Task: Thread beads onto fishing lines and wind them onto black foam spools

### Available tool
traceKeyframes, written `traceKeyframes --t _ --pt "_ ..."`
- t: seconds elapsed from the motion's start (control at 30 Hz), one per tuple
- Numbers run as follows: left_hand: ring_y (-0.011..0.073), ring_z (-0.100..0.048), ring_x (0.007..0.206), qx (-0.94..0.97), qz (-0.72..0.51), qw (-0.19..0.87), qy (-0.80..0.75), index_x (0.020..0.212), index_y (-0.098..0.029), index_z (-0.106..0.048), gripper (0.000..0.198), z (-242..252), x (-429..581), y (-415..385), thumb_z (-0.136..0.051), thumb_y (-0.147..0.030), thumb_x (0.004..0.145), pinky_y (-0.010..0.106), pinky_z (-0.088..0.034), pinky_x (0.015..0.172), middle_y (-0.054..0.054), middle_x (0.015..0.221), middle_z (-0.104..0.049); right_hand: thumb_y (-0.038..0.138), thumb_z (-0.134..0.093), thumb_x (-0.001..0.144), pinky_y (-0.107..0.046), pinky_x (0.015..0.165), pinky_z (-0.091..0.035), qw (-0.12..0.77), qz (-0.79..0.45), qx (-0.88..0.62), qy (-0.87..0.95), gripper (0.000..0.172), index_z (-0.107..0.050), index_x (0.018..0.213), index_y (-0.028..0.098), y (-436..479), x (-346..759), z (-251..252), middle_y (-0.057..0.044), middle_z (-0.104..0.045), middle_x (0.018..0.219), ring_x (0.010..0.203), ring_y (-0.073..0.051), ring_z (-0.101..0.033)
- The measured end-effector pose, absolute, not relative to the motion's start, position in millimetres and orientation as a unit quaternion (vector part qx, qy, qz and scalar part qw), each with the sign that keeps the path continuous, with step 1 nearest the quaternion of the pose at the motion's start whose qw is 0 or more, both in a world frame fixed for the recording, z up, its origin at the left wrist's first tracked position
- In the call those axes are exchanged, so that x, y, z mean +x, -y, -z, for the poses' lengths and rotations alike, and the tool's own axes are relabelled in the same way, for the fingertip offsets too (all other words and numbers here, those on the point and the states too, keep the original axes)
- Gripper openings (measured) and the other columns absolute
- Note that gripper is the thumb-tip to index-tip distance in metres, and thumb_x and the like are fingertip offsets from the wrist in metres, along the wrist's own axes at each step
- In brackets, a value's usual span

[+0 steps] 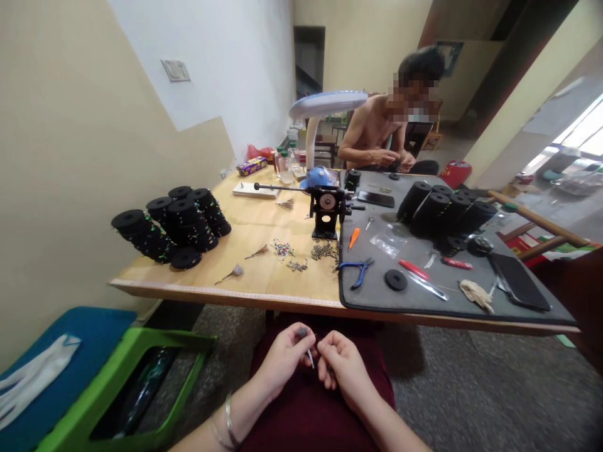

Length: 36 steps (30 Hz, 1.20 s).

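Close in front of my lap, my left hand (289, 351) is closed around a small item with a dark grey tuft and a thin pale stem (309, 359). The stem points down between my hands. My right hand (342, 361) is beside it with thumb and index finger pinched together, and whatever lies between those fingertips is too small to make out. On the table edge ahead are small piles of coloured beads (283, 249) and metal swivel-like pieces (324, 251). Two grey tufted pieces with thin stems (235, 271) lie to their left.
Stacked black foam spools (181, 216) stand at the left, more spools (438, 210) at the right. A black counter device (326, 207) with a rod stands mid-table, near blue pliers (357, 271), an orange screwdriver (353, 238) and a lamp (327, 103). Another person (372, 135) sits across.
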<state>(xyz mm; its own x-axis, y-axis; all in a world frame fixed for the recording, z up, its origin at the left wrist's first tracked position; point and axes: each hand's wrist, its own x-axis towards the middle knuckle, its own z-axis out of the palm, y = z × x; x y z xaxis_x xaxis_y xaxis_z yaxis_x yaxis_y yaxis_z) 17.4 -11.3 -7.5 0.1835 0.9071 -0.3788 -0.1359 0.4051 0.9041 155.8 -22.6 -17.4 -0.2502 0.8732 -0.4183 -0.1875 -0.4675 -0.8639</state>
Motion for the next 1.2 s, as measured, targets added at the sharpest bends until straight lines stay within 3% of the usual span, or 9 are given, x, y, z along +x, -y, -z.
traceKeyframes --t 0.63,1.2 --pt "0.011 -0.053 0.05 0.528 -0.374 0.561 -0.516 0.074 -0.017 -0.055 0.024 1.1 17.2 18.6 -0.06 -0.039 0.08 0.02 -0.043 0.048 -0.001 0.059 -0.056 0.061 -0.066 0.068 -0.013 0.029 -0.025 0.406 -0.7 -0.473 0.349 0.047 -0.047 0.076 0.018 20.4 155.4 21.5 0.005 -0.058 0.041 0.027 -0.005 -0.043" --pt "0.0098 -0.05 0.045 0.521 -0.355 0.578 -0.519 0.07 -0.016 -0.055 0.022 3.1 24.2 20.9 -0.061 -0.036 0.077 0.02 -0.039 0.045 -0.002 0.055 -0.057 0.057 -0.063 0.071 -0.014 0.028 -0.015 0.427 -0.677 -0.498 0.334 0.042 -0.046 0.073 0.019 17.8 155.5 23.1 0.01 -0.049 0.034 0.025 -0.003 -0.03"
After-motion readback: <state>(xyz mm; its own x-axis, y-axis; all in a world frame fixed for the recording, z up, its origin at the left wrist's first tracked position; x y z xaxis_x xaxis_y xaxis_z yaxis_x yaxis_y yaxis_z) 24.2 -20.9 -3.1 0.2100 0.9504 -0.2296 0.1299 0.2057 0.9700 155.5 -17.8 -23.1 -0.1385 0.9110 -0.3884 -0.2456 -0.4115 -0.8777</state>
